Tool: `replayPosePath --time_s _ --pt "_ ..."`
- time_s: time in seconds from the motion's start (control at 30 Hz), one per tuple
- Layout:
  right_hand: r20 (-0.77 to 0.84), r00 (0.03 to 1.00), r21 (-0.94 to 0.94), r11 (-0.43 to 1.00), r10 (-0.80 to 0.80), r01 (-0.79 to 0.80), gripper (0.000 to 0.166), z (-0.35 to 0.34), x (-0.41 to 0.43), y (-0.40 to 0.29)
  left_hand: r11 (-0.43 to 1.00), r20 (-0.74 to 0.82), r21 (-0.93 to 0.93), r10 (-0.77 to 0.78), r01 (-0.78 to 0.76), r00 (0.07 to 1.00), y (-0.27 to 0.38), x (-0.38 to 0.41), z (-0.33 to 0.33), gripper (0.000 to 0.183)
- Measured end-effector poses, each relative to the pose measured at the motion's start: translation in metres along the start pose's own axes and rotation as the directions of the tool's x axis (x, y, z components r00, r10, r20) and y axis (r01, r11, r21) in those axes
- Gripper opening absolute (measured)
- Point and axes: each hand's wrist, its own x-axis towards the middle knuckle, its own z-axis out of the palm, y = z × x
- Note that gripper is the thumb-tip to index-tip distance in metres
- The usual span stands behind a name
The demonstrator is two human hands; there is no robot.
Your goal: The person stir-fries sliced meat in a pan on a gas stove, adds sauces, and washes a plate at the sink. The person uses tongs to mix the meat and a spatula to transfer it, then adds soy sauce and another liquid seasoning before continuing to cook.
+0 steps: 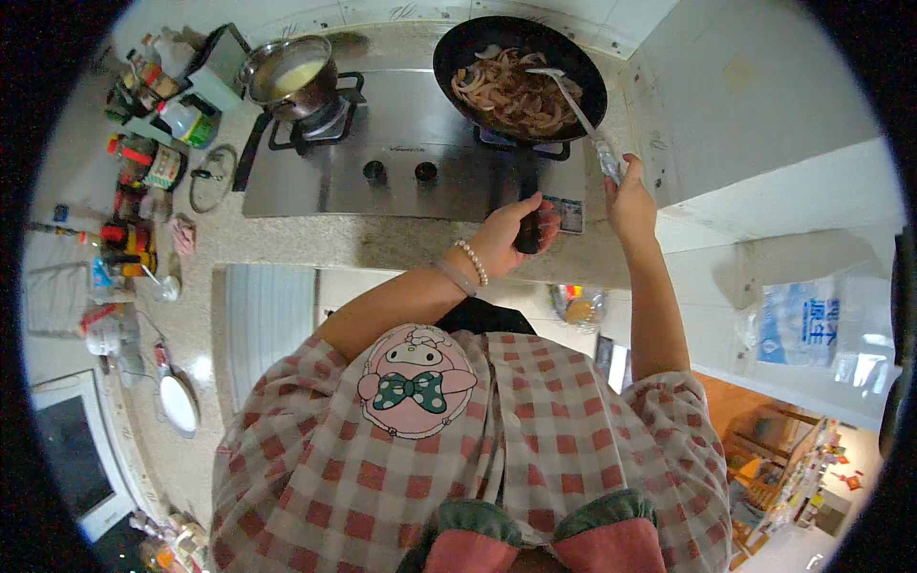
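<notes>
My left hand is wrapped around the black handle of a wok, which sits on the right burner. In my right hand is a spatula with a pale blade and a clear-looking grip. Its blade reaches into the wok and touches sliced onion and browned pieces of food. The right burner under the wok is mostly hidden, and no flame can be made out there.
A steel saucepan with pale yellow contents stands on the left burner of the gas hob. A glass lid, bottles and jars line the left counter, with a white plate nearer me. A wall rises close on the right.
</notes>
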Motion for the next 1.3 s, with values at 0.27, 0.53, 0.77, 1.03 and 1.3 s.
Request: replayPosePath --time_s 0.27,0.53,0.77,1.03,1.3 --pt "0.340 0.931 -0.253 0.940 -0.135 0.229 0.034 -0.200 0.021 -0.024 0.991 -0.018 0.070 0.112 -0.111 0.994 -0.008 0.010 0.001 0.025" --pt "0.547 0.822 0.042 0.986 -0.155 0.159 0.035 -0.132 0.005 -0.042 0.984 -0.088 0.100 0.157 -0.148 0.984 -0.012 0.010 0.008 0.026" --pt "0.292 0.949 0.391 0.920 -0.117 -0.007 0.034 -0.034 0.008 -0.043 0.963 -0.116 0.197 0.209 -0.184 0.971 -0.012 0.014 0.008 0.028" --pt "0.310 0.932 0.360 0.931 -0.185 0.065 0.034 -0.033 0.051 -0.061 0.980 -0.114 0.145 0.151 -0.134 0.982 -0.013 0.013 0.009 0.028" --pt "0.457 0.874 0.108 0.986 -0.164 0.129 0.034 -0.188 0.040 -0.056 0.979 -0.111 0.142 0.166 -0.149 0.980 -0.015 0.014 0.007 0.030"
